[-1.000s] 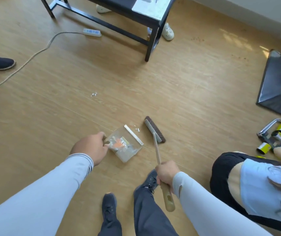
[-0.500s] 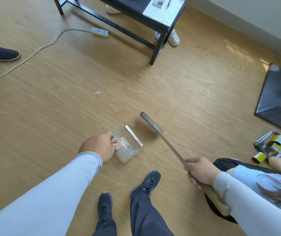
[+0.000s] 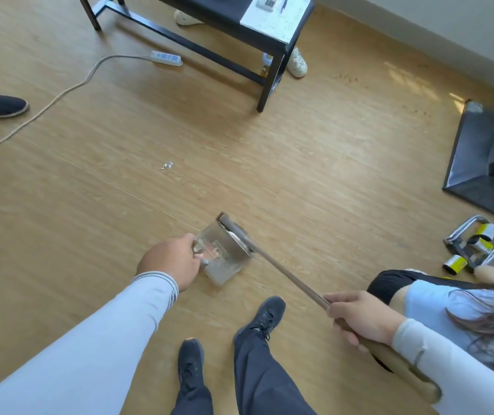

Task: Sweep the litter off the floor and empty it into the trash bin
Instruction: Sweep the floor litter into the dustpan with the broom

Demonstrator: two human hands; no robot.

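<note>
Brush [image 3: 236, 232], gripped by the right hand [image 3: 359, 317], has been drawn onto the dustpan [image 3: 221, 259] lip beyond the left hand [image 3: 170, 260] holding it, so nearby litter is judged collected.

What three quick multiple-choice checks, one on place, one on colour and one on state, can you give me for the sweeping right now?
1. Where is the brush head?
A. At the mouth of the clear dustpan
B. Under the black table
C. Beside the power strip

2. What colour are the small scraps of litter left on the floor?
A. Red
B. White
C. Black

3. How is the left hand?
A. Flat on the floor
B. Hanging free
C. Gripping the dustpan's handle end

Answers: 1 A, the brush head lies along the dustpan's front edge. 2 B, the scraps show white on the wood floor, away from the pan. 3 C, the fingers curl round the pan's near end, while the right hand holds the brush handle.
</note>
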